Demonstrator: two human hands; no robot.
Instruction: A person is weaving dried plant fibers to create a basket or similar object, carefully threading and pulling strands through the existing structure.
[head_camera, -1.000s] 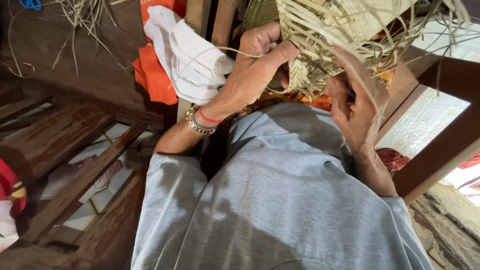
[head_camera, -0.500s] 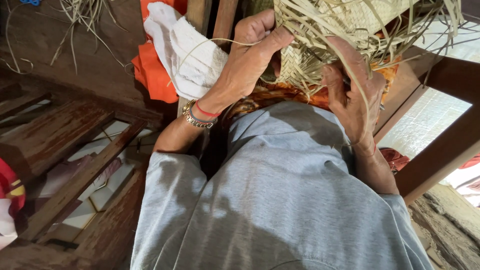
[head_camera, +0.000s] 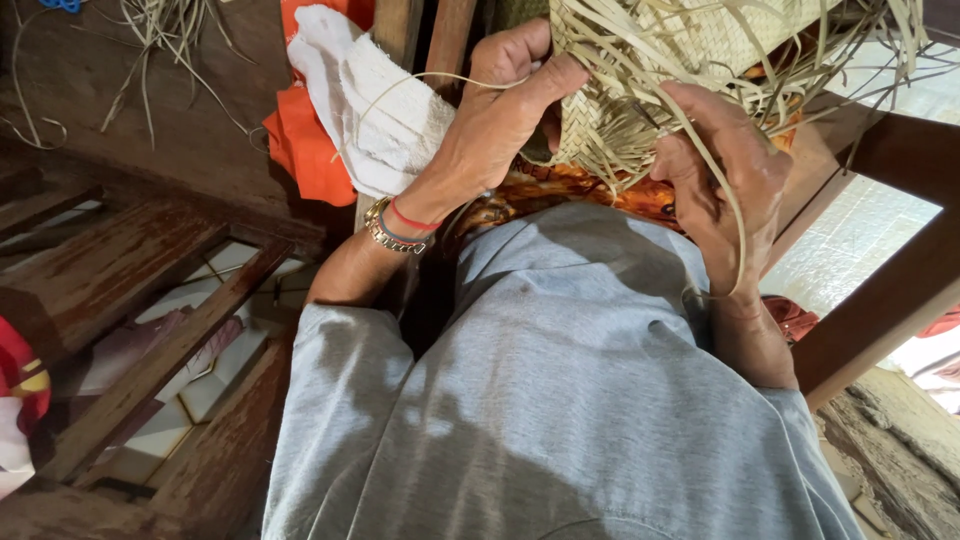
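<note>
Left hand (head_camera: 500, 110): fingers clamped on the woven edge of the basket (head_camera: 640, 60), thumb pressed flat. Right hand (head_camera: 725, 175): fingers curled together on loose strips (head_camera: 735, 210), one trailing down past the wrist. Basket sits above the lap, at the top edge. Risk: strips tangle or kink under a hard pull; the weave could loosen if the thumb slips. Long axis roughly left-right, loose ends fanning toward the body.

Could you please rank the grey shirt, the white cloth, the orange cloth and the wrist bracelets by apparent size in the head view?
1. grey shirt, nearest the camera
2. white cloth
3. orange cloth, partly covered, so unsure against the white
4. wrist bracelets
</note>
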